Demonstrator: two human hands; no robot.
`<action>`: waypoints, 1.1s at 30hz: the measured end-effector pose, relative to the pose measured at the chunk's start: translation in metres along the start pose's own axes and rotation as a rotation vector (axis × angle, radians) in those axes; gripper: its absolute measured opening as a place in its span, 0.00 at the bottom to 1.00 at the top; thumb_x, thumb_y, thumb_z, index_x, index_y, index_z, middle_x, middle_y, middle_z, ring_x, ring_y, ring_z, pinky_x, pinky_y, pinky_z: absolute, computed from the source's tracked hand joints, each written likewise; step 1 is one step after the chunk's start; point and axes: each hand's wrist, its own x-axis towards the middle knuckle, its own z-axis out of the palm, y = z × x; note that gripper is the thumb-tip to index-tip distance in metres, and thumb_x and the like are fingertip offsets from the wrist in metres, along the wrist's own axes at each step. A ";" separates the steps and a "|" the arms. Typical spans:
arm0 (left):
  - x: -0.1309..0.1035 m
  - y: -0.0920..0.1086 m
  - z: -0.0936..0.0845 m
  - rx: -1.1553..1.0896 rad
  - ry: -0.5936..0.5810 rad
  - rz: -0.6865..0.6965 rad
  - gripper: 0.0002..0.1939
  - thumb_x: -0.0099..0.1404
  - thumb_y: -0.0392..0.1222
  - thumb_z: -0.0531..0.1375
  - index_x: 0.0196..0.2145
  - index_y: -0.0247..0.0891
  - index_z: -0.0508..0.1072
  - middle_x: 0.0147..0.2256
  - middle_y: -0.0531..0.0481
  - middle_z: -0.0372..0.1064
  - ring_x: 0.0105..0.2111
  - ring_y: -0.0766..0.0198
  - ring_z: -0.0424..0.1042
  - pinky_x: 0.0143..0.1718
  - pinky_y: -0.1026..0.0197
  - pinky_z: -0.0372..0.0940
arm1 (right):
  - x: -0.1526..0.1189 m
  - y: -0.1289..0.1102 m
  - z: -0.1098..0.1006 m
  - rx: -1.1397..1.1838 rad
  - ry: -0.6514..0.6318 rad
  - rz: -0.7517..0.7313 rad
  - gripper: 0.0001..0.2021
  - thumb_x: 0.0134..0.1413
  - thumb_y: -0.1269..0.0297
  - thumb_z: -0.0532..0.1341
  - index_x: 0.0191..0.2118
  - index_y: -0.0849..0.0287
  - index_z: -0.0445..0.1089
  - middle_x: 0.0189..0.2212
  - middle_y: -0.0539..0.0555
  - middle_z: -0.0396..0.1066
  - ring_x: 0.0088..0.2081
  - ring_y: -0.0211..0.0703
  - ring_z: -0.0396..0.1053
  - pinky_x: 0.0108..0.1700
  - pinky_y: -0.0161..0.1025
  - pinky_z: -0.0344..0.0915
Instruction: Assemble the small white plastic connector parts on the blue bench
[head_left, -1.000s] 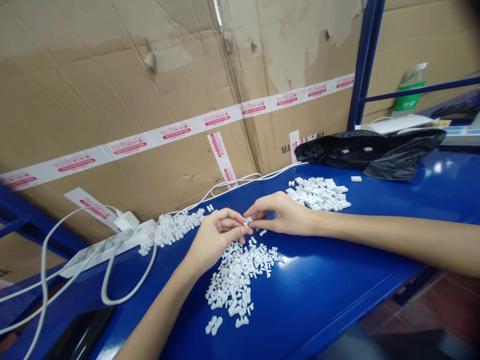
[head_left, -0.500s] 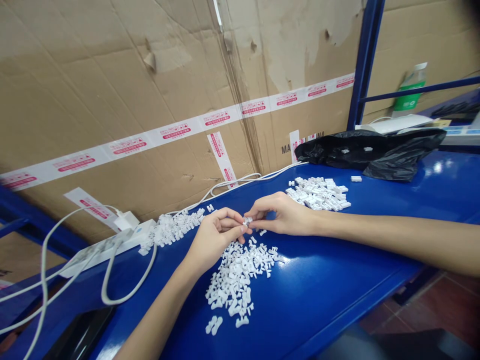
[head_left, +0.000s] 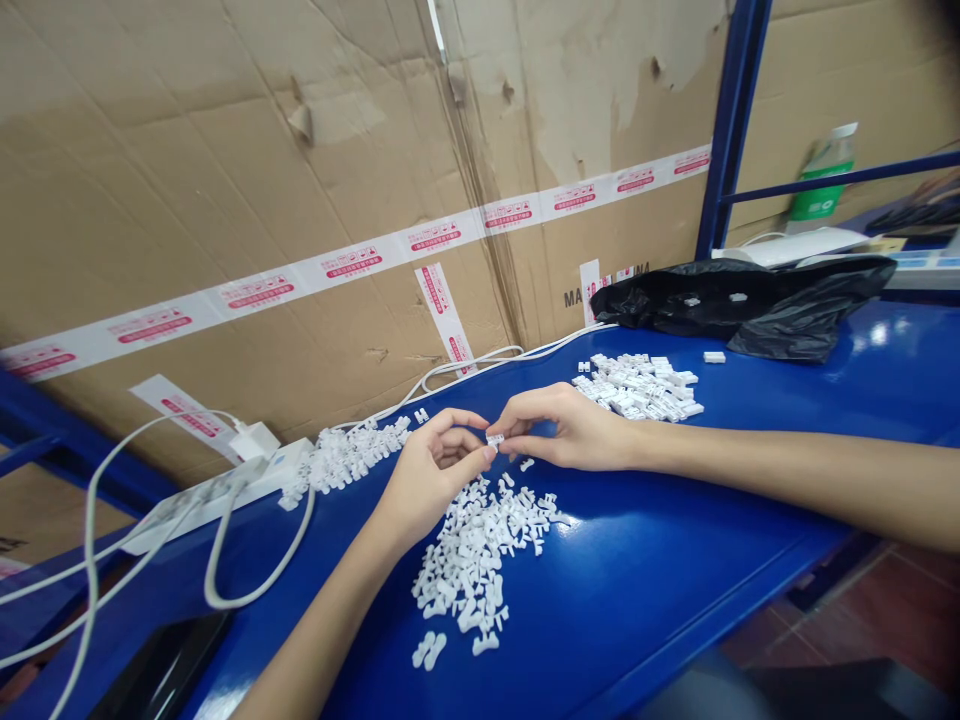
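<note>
Between my two hands is a small white plastic piece [head_left: 495,440]. My right hand [head_left: 559,425] pinches it between thumb and fingertips. My left hand [head_left: 435,465] meets it from the other side, its thumb tip against the piece and its index finger arched above. Just below the hands spreads a pile of small white bone-shaped plastic parts [head_left: 480,550]. Behind my right wrist lies a heap of white rectangular plastic pieces [head_left: 637,388]. Left of my left hand is another heap of small white parts [head_left: 352,455].
A white power strip [head_left: 217,495] with looping cables lies at the left, near a black phone-like object [head_left: 165,665]. At the back right are a black plastic bag [head_left: 750,300] and a green-labelled bottle [head_left: 823,180]. Cardboard [head_left: 337,150] walls the back of the blue table [head_left: 637,580].
My left fingers have loosened and lifted a little, showing more of the white piece. My right hand keeps its pinch in nearly the same place.
</note>
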 end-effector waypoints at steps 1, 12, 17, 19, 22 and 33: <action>-0.001 0.001 0.000 0.035 0.004 0.021 0.14 0.60 0.46 0.67 0.41 0.36 0.72 0.28 0.51 0.73 0.26 0.66 0.69 0.29 0.63 0.62 | 0.000 0.000 0.000 0.006 0.002 0.001 0.05 0.61 0.67 0.66 0.41 0.61 0.77 0.34 0.54 0.80 0.35 0.39 0.77 0.39 0.36 0.73; 0.001 0.001 -0.002 0.133 0.181 0.049 0.09 0.56 0.43 0.66 0.29 0.37 0.69 0.24 0.54 0.67 0.24 0.68 0.63 0.27 0.65 0.58 | 0.003 -0.003 -0.009 -0.129 -0.077 0.090 0.08 0.57 0.66 0.68 0.40 0.62 0.75 0.30 0.51 0.74 0.30 0.36 0.69 0.32 0.33 0.65; 0.001 0.002 -0.007 0.115 0.230 0.060 0.10 0.54 0.44 0.65 0.27 0.38 0.68 0.22 0.56 0.65 0.22 0.69 0.61 0.25 0.65 0.56 | 0.003 -0.001 -0.024 -0.162 -0.362 0.110 0.07 0.57 0.62 0.70 0.39 0.61 0.79 0.35 0.52 0.73 0.32 0.35 0.68 0.34 0.33 0.65; 0.001 0.002 -0.008 0.101 0.232 0.068 0.10 0.55 0.44 0.65 0.27 0.38 0.68 0.22 0.56 0.65 0.21 0.70 0.61 0.24 0.65 0.56 | 0.003 -0.001 -0.025 -0.126 -0.415 0.108 0.06 0.60 0.64 0.68 0.38 0.60 0.80 0.34 0.52 0.73 0.31 0.34 0.68 0.34 0.32 0.65; 0.001 0.003 -0.007 0.103 0.215 0.071 0.10 0.56 0.45 0.65 0.28 0.38 0.69 0.22 0.56 0.66 0.21 0.70 0.61 0.24 0.65 0.56 | 0.003 -0.001 -0.021 -0.099 -0.420 0.053 0.06 0.63 0.69 0.64 0.37 0.62 0.79 0.34 0.52 0.73 0.31 0.35 0.68 0.35 0.33 0.66; 0.001 -0.002 -0.004 0.136 0.177 0.065 0.10 0.59 0.45 0.65 0.31 0.37 0.70 0.25 0.54 0.68 0.23 0.69 0.63 0.25 0.64 0.58 | -0.004 0.001 -0.010 -0.279 -0.293 -0.188 0.06 0.65 0.70 0.60 0.41 0.63 0.75 0.33 0.55 0.73 0.35 0.41 0.69 0.41 0.38 0.67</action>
